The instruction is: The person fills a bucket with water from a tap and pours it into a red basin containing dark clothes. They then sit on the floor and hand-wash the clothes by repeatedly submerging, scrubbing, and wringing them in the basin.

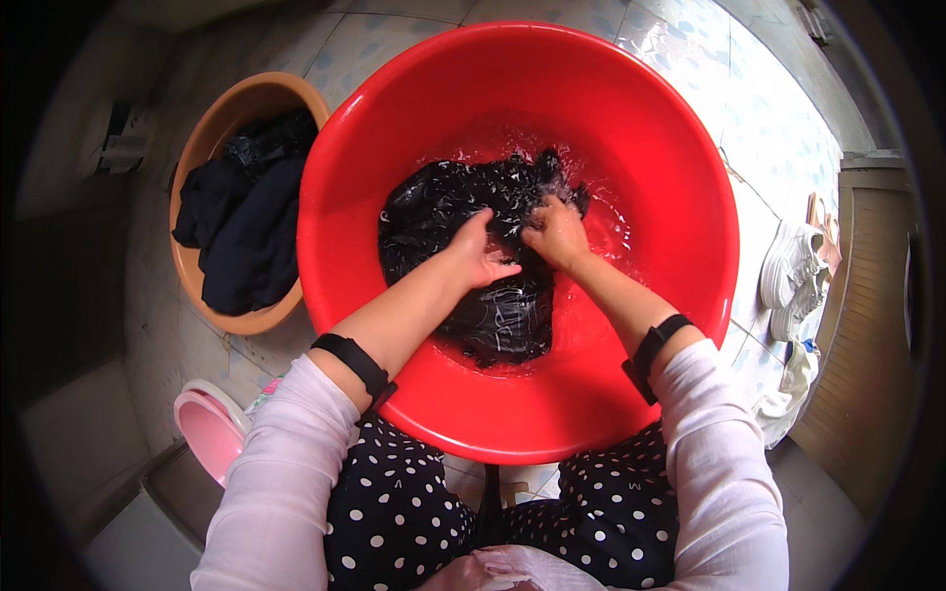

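A wet black garment [463, 212] lies spread in water inside a large red basin [394, 128]. My left hand [477, 256] is over the middle of the garment, its fingers and thumb apart, holding nothing. Just to its right, my right hand [559, 234] is closed on the garment near its right edge, with the fingertips partly hidden in the cloth and water. Splashes and ripples show around the far side of the cloth.
An orange basin [187, 236] with dark clothes [254, 231] stands left of the red one. Pink basins [209, 433] sit at the lower left. White shoes [790, 266] and a pale cloth [788, 394] are on the tiled floor at right, beside a brown cabinet [862, 345].
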Tool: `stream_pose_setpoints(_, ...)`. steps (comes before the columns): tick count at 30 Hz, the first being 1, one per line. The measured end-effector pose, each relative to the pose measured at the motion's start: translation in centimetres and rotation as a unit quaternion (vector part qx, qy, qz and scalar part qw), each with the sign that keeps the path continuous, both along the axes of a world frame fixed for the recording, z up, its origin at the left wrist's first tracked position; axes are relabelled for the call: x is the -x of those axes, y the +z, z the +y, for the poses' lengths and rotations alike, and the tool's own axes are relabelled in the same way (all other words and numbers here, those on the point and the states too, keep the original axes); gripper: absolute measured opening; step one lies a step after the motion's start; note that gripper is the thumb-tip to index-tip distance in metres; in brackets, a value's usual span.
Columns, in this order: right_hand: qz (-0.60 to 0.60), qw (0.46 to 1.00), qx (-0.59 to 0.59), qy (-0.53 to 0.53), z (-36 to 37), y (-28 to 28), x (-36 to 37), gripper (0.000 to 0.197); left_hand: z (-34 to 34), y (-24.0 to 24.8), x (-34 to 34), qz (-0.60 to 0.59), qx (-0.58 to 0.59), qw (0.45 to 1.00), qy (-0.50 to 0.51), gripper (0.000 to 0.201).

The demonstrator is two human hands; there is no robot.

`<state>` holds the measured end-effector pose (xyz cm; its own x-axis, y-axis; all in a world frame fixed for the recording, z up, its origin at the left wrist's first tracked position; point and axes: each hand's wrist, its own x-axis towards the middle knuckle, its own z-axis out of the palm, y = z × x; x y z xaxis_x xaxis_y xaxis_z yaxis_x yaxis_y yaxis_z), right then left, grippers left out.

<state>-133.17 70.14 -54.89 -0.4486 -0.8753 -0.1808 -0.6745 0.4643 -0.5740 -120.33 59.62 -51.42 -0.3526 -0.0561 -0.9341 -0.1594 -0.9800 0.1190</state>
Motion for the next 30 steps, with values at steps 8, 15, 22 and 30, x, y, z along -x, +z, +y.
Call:
stream_pose_setpoints(8, -0.071, 0.953, 0.285, 0.08, -3.3, 10.8, -9.0, 0.013, -3.5, -3.5, -3.0, 0.375, -0.125, 0.918, 0.04, 0.034)
stream_pose_setpoints(15, 0.113, 0.942, 0.314, 0.049, -6.8, 7.8, -1.8, 0.018, -1.7, 2.3, -0.5, 0.207, -0.025, 0.974, 0.092, 0.027)
stream_pose_setpoints(22, 0.093, 0.92, -0.082, -0.372, -4.2, 2.5, 6.4, 0.062, -1.6, 3.3, -1.4, 0.076, 0.052, 0.996, -0.016, 0.091)
stream_pose_setpoints(30, 0.235, 0.926, -0.22, 0.195, 2.2, -0.1, 3.0, 0.063, -1.7, -0.8, -3.6, 0.055, -0.039, 0.992, 0.11, 0.077)
